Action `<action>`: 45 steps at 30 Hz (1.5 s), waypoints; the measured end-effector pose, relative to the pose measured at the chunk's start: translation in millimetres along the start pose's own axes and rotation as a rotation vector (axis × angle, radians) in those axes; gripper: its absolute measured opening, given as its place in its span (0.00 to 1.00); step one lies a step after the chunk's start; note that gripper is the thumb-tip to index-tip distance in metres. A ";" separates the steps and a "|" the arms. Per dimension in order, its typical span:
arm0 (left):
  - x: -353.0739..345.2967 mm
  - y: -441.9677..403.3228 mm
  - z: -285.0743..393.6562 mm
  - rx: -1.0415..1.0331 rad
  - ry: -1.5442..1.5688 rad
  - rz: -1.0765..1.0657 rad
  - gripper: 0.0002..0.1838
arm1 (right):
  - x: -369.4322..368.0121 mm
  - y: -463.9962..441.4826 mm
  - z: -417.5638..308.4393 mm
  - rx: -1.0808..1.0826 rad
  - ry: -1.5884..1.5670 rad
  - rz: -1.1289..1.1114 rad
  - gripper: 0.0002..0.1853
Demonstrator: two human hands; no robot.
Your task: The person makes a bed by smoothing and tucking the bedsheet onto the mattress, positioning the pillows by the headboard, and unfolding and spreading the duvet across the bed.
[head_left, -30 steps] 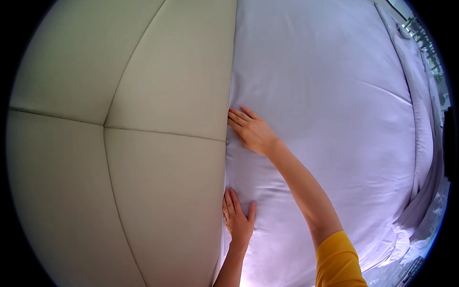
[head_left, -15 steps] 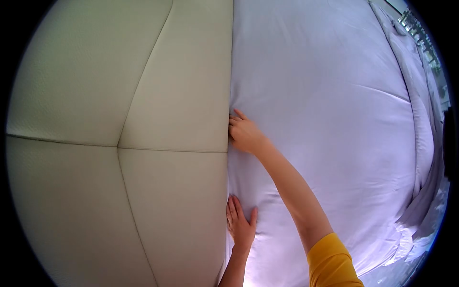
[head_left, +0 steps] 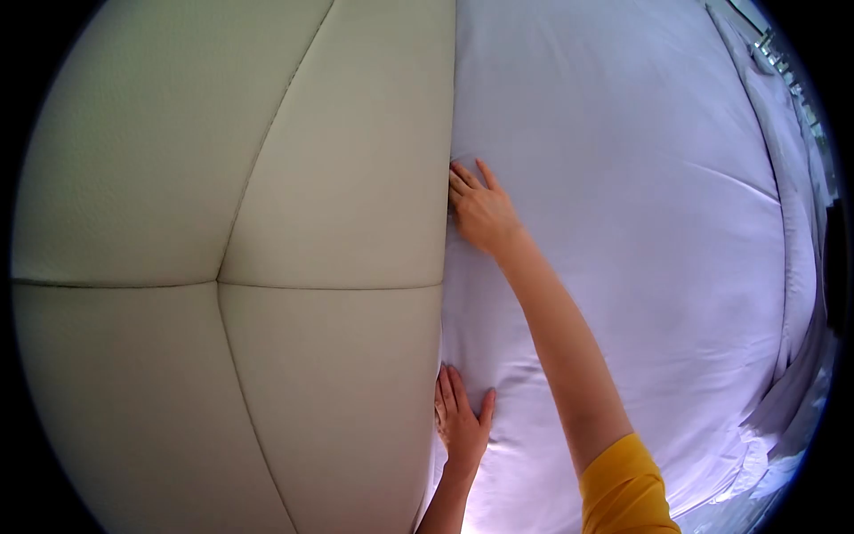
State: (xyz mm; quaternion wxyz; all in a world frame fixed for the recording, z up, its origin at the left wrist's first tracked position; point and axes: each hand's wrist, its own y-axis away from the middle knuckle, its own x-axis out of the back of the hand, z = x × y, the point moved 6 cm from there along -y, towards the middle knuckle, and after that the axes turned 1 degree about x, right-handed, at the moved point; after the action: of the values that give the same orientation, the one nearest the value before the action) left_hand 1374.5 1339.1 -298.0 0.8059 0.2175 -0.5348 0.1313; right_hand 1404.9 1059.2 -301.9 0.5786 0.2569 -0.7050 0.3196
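Lavender fabric [head_left: 623,222] covers a broad, padded surface beside a beige, seamed panel [head_left: 338,196]. My left hand [head_left: 461,425] lies flat on the fabric low in the view, with its fingers against the panel's edge and its thumb apart. Farther up that same edge rests my right hand [head_left: 483,209], palm down, its fingers spread and their tips at the gap between fabric and panel. Neither hand holds anything that I can see. Small wrinkles show in the fabric around my left hand.
Folded, bunched fabric [head_left: 765,80] runs down the right side of the surface. A dark object [head_left: 836,267] stands at the far right edge of the view. Seams divide the beige panel at left into large sections.
My right hand has moved up along the panel's edge, its fingers now straighter than half a second ago. My left hand stays low beside the panel. The view has shifted slightly.
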 end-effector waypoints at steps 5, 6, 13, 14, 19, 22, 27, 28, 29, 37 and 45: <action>-0.2 -2.0 -1.5 0.034 -0.001 -0.044 0.35 | -1.9 -10.0 -7.7 -0.093 -0.050 0.059 0.22; -0.2 -1.9 -0.5 0.015 0.018 -0.023 0.35 | -2.5 -10.7 -11.7 -0.057 0.053 -0.043 0.22; 0.6 -2.3 0.6 -0.013 -0.009 0.034 0.35 | 9.4 54.3 -56.5 0.211 0.207 -0.140 0.20; 1.4 -2.1 0.3 -0.012 -0.007 0.035 0.35 | 14.4 68.4 -63.5 0.213 0.210 -0.141 0.20; 8.3 6.9 5.6 -0.063 -0.021 0.067 0.34 | 34.5 147.8 -104.6 0.305 -0.092 -0.095 0.20; 8.2 32.7 -3.0 0.035 0.039 0.051 0.33 | 32.4 171.1 -119.8 0.331 -0.216 -0.093 0.21; -1.0 72.0 -17.9 0.166 0.064 -0.010 0.33 | 29.1 180.6 -132.5 0.433 -0.161 -0.159 0.23; -4.4 75.8 -19.9 0.219 0.078 -0.014 0.33 | 29.6 181.9 -132.0 0.470 -0.112 -0.163 0.23; -5.1 74.6 -19.3 0.216 0.086 -0.015 0.33 | 28.7 180.4 -129.6 0.470 -0.105 -0.167 0.23; -7.7 75.1 -24.4 0.305 0.167 0.016 0.35 | 19.6 179.6 -138.0 0.423 -0.171 -0.162 0.22; -6.8 65.8 -23.5 0.319 0.095 -0.010 0.37 | 12.0 172.1 -146.7 0.362 -0.311 -0.124 0.17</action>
State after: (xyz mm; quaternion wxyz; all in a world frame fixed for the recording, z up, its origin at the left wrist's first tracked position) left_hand 1361.5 1408.1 -298.2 0.7863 0.3389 -0.4673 0.2204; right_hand 1372.1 1283.2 -298.0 0.4260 0.4454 -0.6997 0.3613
